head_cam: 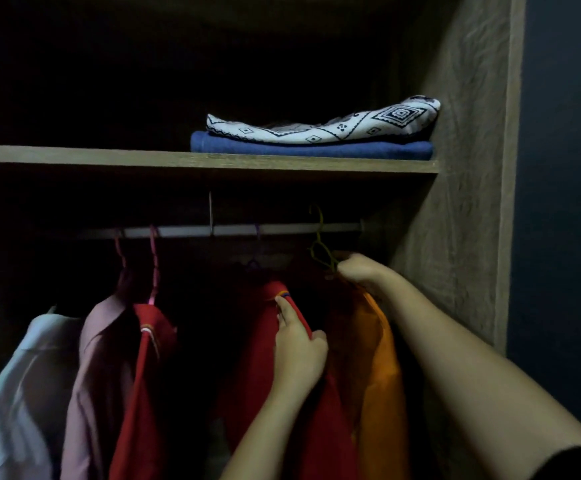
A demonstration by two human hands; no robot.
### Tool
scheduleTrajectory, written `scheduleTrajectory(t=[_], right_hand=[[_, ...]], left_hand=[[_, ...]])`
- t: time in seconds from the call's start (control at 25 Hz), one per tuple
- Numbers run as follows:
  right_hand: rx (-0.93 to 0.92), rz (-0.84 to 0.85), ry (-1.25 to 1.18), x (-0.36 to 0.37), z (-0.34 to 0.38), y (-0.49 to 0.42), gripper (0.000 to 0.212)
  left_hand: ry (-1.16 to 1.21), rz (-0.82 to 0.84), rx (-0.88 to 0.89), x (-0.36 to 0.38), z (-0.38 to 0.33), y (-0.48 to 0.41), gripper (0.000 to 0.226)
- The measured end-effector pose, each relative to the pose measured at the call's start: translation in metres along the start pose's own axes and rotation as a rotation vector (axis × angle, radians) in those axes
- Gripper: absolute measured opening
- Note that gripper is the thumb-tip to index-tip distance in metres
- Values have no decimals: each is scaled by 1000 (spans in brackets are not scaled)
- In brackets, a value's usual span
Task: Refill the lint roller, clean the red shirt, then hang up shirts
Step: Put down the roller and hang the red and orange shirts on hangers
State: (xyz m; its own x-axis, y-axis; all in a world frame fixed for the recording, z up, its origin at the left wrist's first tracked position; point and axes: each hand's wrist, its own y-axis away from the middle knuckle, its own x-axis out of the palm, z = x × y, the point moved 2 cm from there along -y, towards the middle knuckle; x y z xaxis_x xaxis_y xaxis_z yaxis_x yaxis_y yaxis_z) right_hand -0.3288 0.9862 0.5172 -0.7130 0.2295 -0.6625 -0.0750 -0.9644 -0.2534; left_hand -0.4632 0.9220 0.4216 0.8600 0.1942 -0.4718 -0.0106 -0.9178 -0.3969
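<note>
- Fingers (284,306) of your left hand (299,348): forefinger laid along the collar edge, thumb closing against it, pinching the red shirt (265,358) at its shoulder.
- Your right hand (360,271): fingers curled round the neck of the yellow hanger (319,249), which carries the orange shirt (377,341). Its hook is level with the rail (178,232); whether it is seated cannot be told.
- Red shirt: hangs below the rail, just left of the orange shirt and touching it.
- Handling (a judgement): light, limp cloth, likely to slide off a hanger arm. Take hold at the collar or shoulder seam, not the body.
- Writing: none legible; only a striped trim (284,294) at the collar.
</note>
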Motion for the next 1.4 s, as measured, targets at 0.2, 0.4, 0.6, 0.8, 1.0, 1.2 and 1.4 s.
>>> scheduleTrajectory(t=[0.2,0.4,0.6,0.8,1.0,1.2,1.4], right_hand=[[46,101,256,9,-8,6,20],[-172,-102,581,17,26,19,37],[-387,38,439,70,44,49,68],[-361,68,477,102,21,65,86],[-362,88,447,102,18,65,92],[-383,129,462,101,14,68,97],[-444,-7,592,102,13,80,93]], left_hand=[[-37,34,12,-3,6,-5,85],[-175,-55,78,-21,-1,-1,72],[-452,-441,95,-113,22,-6,59],[-421,-263,-310,-163,68,-4,75],[-222,-227,-270,-132,53,-2,67],[-152,-313,-284,-136,53,10,66],[-181,-211,-230,-143,51,21,74]])
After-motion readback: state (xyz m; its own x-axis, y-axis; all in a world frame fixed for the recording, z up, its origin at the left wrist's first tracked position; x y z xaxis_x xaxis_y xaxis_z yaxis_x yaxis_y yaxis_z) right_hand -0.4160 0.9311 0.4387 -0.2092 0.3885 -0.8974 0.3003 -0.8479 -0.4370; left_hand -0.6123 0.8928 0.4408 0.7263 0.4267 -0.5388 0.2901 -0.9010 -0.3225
